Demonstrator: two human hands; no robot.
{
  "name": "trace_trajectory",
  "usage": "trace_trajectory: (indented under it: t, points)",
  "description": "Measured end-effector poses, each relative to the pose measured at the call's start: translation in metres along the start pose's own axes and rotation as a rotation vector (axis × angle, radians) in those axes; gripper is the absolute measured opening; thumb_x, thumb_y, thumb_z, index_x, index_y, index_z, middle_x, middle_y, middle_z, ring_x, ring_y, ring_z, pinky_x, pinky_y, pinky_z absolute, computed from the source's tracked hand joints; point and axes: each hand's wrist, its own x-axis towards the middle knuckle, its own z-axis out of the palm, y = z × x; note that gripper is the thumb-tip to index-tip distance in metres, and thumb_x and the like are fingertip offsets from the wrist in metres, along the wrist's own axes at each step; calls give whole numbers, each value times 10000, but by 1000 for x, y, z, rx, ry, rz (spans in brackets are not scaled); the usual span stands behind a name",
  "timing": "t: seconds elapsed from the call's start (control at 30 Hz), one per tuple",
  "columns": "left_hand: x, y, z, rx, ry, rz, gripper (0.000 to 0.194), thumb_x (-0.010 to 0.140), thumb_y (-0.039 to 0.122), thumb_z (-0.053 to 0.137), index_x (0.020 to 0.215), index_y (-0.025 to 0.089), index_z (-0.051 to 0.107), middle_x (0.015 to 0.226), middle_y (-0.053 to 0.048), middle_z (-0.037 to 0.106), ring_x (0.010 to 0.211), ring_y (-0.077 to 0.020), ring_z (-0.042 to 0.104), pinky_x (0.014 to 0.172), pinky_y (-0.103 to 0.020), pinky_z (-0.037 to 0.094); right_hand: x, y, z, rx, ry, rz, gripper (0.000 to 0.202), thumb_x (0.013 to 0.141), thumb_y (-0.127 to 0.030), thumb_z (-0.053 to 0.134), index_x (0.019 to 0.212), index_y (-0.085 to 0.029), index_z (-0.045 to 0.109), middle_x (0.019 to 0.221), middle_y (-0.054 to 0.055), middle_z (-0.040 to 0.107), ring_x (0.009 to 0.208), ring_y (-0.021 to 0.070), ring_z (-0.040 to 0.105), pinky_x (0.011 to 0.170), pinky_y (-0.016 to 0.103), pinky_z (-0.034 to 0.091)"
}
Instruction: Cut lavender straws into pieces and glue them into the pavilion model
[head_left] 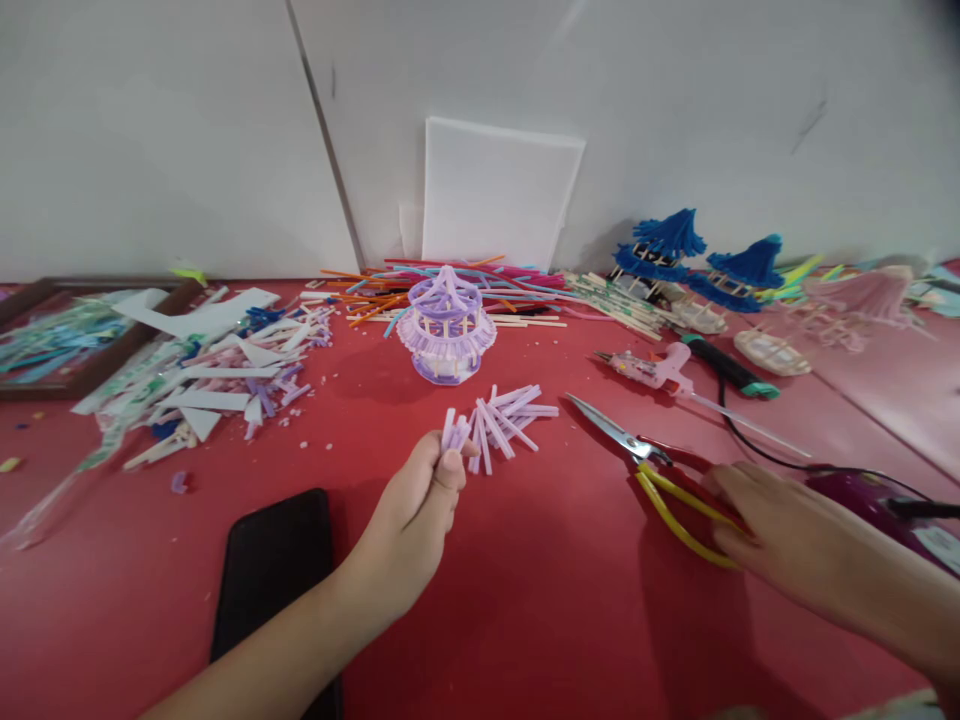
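Observation:
My left hand (426, 490) is closed on a small bundle of short lilac pipe cleaner pieces (455, 430), their tops poking out above the thumb. Just behind it, a loose pile of the same cut pieces (510, 420) lies on the red table. At the right, my right hand (742, 510) is wrapped round the handles of scissors (637, 450) with one red and one yellow grip. The blades point away to the left and look closed. Behind the pile stands a small lilac pavilion model (447, 325) with thin stick posts and a frilled edge.
A black phone (277, 560) lies left of my left arm. White and lilac scraps (225, 375) and a brown frame (82, 385) fill the far left. Coloured pipe cleaners (517, 280) line the wall. A pink glue gun (652, 368) and blue-roofed models (667, 240) sit at the right.

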Motion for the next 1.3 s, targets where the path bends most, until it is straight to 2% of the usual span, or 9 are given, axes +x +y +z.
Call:
trace_trajectory:
  t: [0.13, 0.2, 0.3, 0.47, 0.6, 0.73, 0.93, 1.1, 1.3]
  points:
    - [-1, 4, 1, -45, -3, 20, 365, 944, 530, 354, 982, 201, 507, 639, 69, 306, 502, -82, 234, 444, -233, 224, 1, -4, -1, -4, -162, 149, 51, 759, -166, 567, 788, -182, 527, 863, 128, 682, 772, 281, 683, 645, 340, 455]
    - [-2, 6, 1, -42, 10, 51, 347, 951, 512, 349, 942, 204, 507, 632, 68, 305, 500, -84, 227, 444, -235, 219, 2, -7, -11, 11, -148, 152, 55, 776, -193, 551, 776, -207, 497, 900, 152, 685, 828, 318, 681, 649, 358, 439]
    - [-5, 10, 1, 9, 45, 98, 330, 949, 499, 367, 875, 209, 505, 619, 63, 313, 498, -89, 228, 444, -242, 214, -4, -12, -25, 32, -41, 110, 106, 831, -249, 471, 730, -255, 441, 858, 177, 684, 781, 350, 670, 594, 385, 394]
    - [-12, 22, -2, 4, 59, 125, 331, 946, 490, 389, 814, 207, 498, 605, 67, 305, 492, -80, 212, 443, -225, 199, -18, -34, -36, 247, 84, -14, 190, 842, -212, 409, 666, -269, 367, 644, 102, 618, 560, 256, 584, 535, 349, 371]
    - [-17, 29, -10, 0, 73, 104, 313, 936, 490, 420, 825, 209, 506, 591, 75, 289, 482, -72, 207, 429, -200, 186, -14, -63, -42, 530, 155, -213, 109, 840, -316, 494, 780, -226, 504, 662, 46, 611, 547, 182, 550, 523, 283, 385]
    - [-17, 29, -22, -2, 155, 113, 313, 915, 503, 451, 845, 206, 523, 565, 80, 294, 461, -68, 222, 409, -185, 181, 0, -94, -62, 673, -13, -320, 206, 808, -396, 543, 757, -208, 473, 627, -2, 553, 519, 129, 470, 481, 241, 342]
    - [-14, 31, -34, -89, 275, 84, 311, 872, 504, 513, 837, 196, 536, 545, 89, 276, 436, -60, 216, 388, -165, 167, 20, -129, -85, 756, -310, -526, 275, 899, -463, 394, 820, -203, 435, 722, 18, 562, 588, 126, 486, 522, 251, 408]
    - [-16, 36, -37, -101, 280, 31, 308, 874, 466, 526, 728, 206, 447, 538, 85, 297, 434, -58, 225, 374, -144, 172, 38, -141, -84, 768, -352, -598, 351, 914, -531, 404, 816, -197, 445, 691, -12, 530, 568, 103, 443, 503, 232, 370]
    - [-13, 38, -42, -173, 270, -11, 342, 897, 419, 495, 660, 209, 368, 523, 96, 249, 410, -45, 170, 359, -125, 156, 56, -152, -91, 706, -365, -546, 434, 833, -603, 536, 769, -175, 522, 679, -12, 551, 561, 102, 457, 487, 226, 314]
